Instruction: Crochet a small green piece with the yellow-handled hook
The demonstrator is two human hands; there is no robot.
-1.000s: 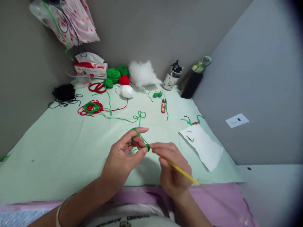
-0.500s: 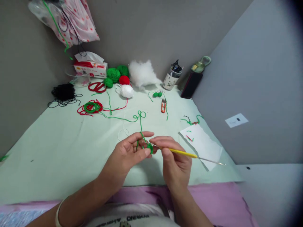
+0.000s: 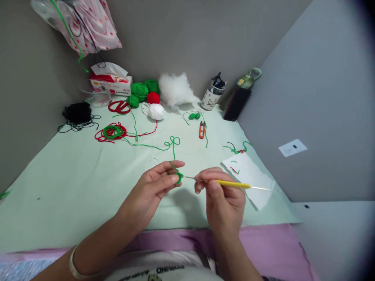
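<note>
hands on green yarn and hook, low over the tabletop point(image 3: 73, 187).
left hand point(image 3: 155, 187) pinches a small green yarn knot point(image 3: 179, 177) between thumb and fingertip. the strand point(image 3: 172, 167) rides up over the forefinger, likely to hold it taut, then trails off across the cloth to a loose loop point(image 3: 172, 141) and on toward the green coil point(image 3: 113, 132). right hand point(image 3: 222, 199) is closed pencil-style round the yellow crochet hook point(image 3: 231, 184), metal tip aimed at the knot, touching it or just short, can't tell which. the hook's head is too fine to see, and the stitches are a green blur. orange snips point(image 3: 202, 130) lie well apart, further back. white paper point(image 3: 252, 179) with yarn scraps sits just beside the right hand. both forearms are cut off at the bottom edge.
</note>
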